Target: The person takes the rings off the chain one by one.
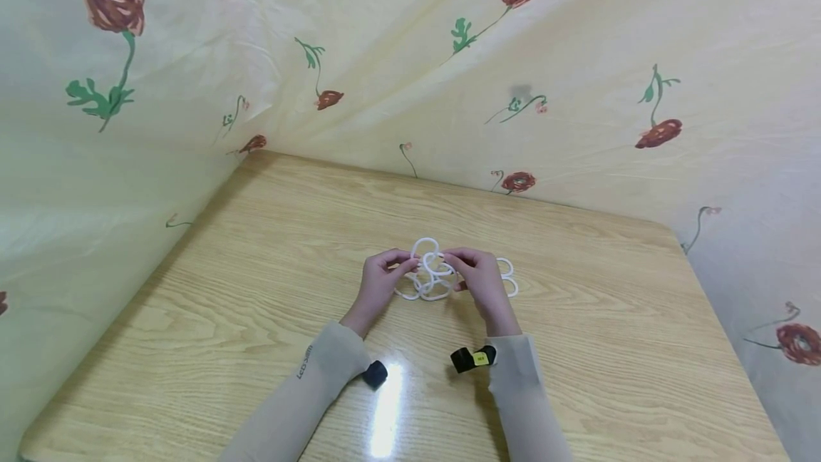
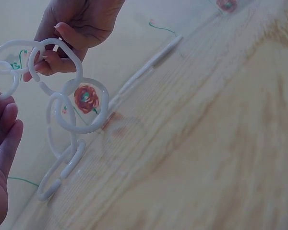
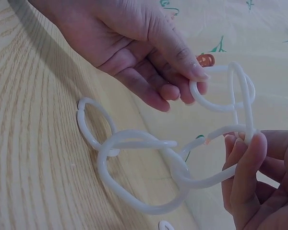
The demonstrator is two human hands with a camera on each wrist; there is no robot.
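Observation:
White plastic rings (image 1: 433, 297), several of them linked together, are between the two hands above the table. My left hand (image 1: 377, 282) pinches one ring (image 3: 212, 106) between thumb and fingers. My right hand (image 1: 482, 278) grips another ring (image 3: 209, 182) of the same chain, its fingertips at the loop in the right wrist view. A small gap shows in this ring. More linked rings (image 2: 105, 108) hang below the right hand (image 2: 79, 33) in the left wrist view. The left hand (image 2: 2, 143) shows only partly there, at the left edge.
More white rings (image 1: 513, 285) lie on the wooden table (image 1: 596, 319) beside the right hand. A pale cloth (image 1: 385, 34) with red flowers stands behind and along the sides. Both wrists wear black cameras (image 1: 460, 360).

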